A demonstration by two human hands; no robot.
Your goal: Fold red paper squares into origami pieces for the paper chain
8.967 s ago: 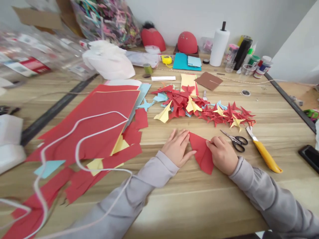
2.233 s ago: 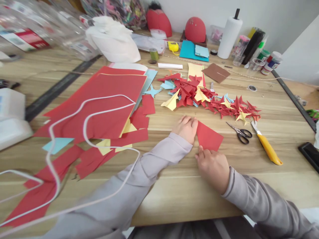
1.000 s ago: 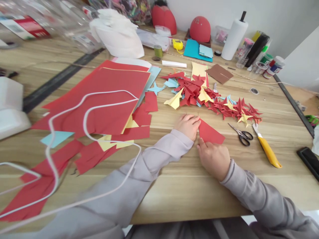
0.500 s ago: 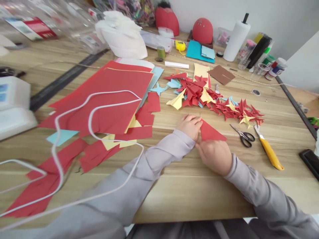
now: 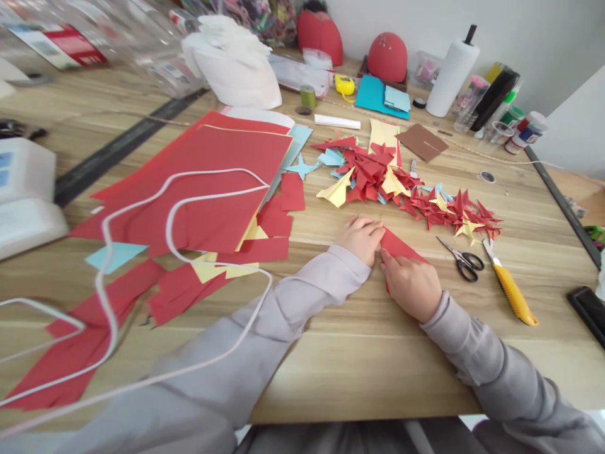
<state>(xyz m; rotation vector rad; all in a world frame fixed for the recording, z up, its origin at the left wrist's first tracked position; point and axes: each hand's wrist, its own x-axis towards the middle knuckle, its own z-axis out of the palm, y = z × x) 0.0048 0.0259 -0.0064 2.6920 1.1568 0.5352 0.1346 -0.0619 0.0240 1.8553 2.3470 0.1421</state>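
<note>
A folded red paper (image 5: pixel 401 244) lies on the wooden table between my two hands. The fingers of my left hand (image 5: pixel 362 239) are together and press on its left corner. My right hand (image 5: pixel 410 284) is closed on the paper's near side, with the forefinger pointing toward the left fingertips; it covers part of the sheet. Beyond the hands is a pile of folded red, yellow and blue paper pieces (image 5: pixel 373 167). Black-handled scissors (image 5: pixel 466 260) and a yellow-handled cutter (image 5: pixel 513 293) lie to the right.
Large red sheets (image 5: pixel 203 183) with a white cable (image 5: pixel 172 221) across them lie left, above red strips (image 5: pixel 184 293). A white device (image 5: pixel 28 195) stands at the far left. Bottles and a white roll (image 5: pixel 452 75) stand at the back right.
My right hand has shifted slightly, its forefinger now near the left fingertips. Less of the red paper shows above it, and a red edge shows below the fingers. My left hand has stayed in place.
</note>
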